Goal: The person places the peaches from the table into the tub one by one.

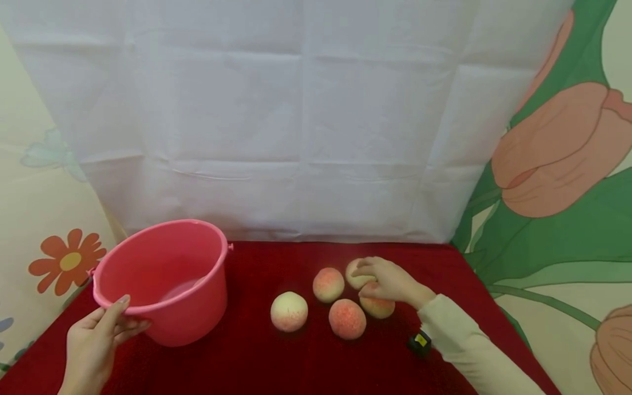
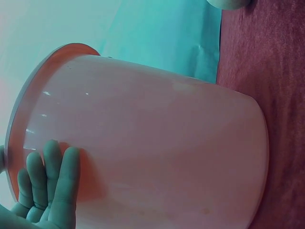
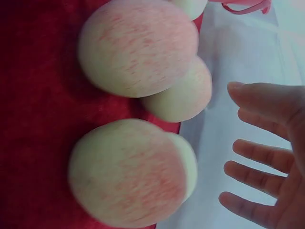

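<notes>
A pink bucket [image 1: 197, 312] stands on the left of the red cloth, its mouth tipped toward me. My left hand [image 1: 94, 343] grips its near rim, thumb on top and fingers [image 2: 66, 186] against the outer wall. Toward the right lie several peaches, pale yellow with a red blush. My right hand [image 1: 392, 280] is over the two right-hand ones, a pale peach [image 1: 356, 274] behind and a redder peach [image 1: 379, 306] in front. In the right wrist view its fingers [image 3: 257, 155] are extended and apart, above the peaches and holding nothing.
A pale peach [image 1: 289, 311] lies nearest the bucket, with two redder peaches [image 1: 328, 285] [image 1: 348, 319] beside the right-hand pair. A small black object with a yellow mark [image 1: 419, 342] sits by the right sleeve. White sheeting [image 1: 296, 137] hangs behind the red cloth [image 1: 276, 362].
</notes>
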`<state>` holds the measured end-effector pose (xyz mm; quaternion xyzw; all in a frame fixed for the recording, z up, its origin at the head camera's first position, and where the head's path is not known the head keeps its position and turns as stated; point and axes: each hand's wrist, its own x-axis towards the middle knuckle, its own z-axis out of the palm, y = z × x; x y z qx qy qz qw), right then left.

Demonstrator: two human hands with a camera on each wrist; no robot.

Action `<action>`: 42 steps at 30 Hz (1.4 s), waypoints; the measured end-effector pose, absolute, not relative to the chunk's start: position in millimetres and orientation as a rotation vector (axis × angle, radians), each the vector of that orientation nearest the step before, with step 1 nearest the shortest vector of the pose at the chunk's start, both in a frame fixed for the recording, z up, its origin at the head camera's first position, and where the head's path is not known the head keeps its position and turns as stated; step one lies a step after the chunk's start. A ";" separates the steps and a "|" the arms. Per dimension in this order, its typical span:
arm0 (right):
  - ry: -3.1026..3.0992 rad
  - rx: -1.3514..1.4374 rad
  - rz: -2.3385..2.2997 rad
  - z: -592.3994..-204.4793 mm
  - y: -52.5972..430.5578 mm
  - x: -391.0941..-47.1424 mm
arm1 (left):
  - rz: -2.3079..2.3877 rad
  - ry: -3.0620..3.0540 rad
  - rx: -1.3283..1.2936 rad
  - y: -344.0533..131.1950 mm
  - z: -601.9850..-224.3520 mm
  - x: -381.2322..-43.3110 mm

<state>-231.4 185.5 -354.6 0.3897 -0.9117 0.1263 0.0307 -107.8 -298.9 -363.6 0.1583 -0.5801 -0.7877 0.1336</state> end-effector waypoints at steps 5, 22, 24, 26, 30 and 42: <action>-2.813 1.172 0.391 -364.4 193.9 -229.4 | -2.280 -1.701 0.491 -300.3 -363.7 -106.2; -2.921 1.095 0.394 -386.5 211.5 -226.0 | -2.263 -1.717 0.538 -301.0 -363.9 -105.5; -2.914 1.101 0.394 -389.2 212.8 -225.6 | -2.260 -1.720 0.544 -301.0 -364.0 -105.6; -2.904 1.104 0.396 -391.8 213.7 -225.5 | -2.256 -1.723 0.548 -301.0 -364.2 -105.6; -2.895 1.105 0.399 -396.0 214.9 -226.1 | -2.255 -1.720 0.541 -300.3 -365.0 -105.8; -2.819 1.157 0.383 -406.8 218.0 -227.2 | -2.239 -1.711 0.485 -296.9 -364.7 -107.6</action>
